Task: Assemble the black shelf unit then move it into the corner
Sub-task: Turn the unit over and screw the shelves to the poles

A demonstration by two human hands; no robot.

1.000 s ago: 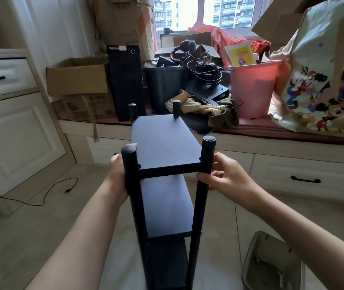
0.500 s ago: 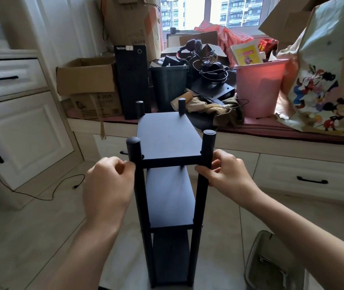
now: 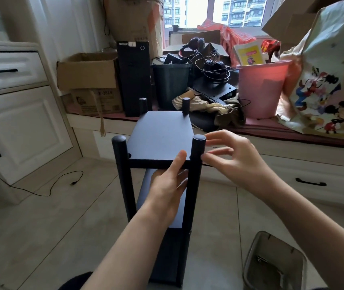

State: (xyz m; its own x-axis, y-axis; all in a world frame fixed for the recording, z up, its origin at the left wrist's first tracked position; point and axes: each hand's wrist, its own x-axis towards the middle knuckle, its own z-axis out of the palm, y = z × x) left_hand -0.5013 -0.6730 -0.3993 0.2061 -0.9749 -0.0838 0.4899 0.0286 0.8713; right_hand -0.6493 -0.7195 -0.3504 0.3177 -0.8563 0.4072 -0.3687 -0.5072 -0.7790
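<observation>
1. Black shelf unit [image 3: 160, 137] stands upright on the floor tiles, before the window bench; looks rigid, light, smooth – best held by the posts.
2. Black PC tower [image 3: 134, 78] – label unreadable; cardboard box [image 3: 87, 80] reads roughly "X-2019".
3. Left hand [image 3: 168, 185] pinches the top board's front edge, thumb on top.
4. Right hand [image 3: 232, 158]: fingers spread beside the near right post [image 3: 196, 155], holding nothing.

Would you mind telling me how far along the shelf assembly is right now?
Mostly built: the black shelf unit stands upright on its four posts with the boards seated. In hand: the left hand grips the top board's front edge, while the right hand hovers open beside the near-right post. Left: moving it into the corner.
</observation>
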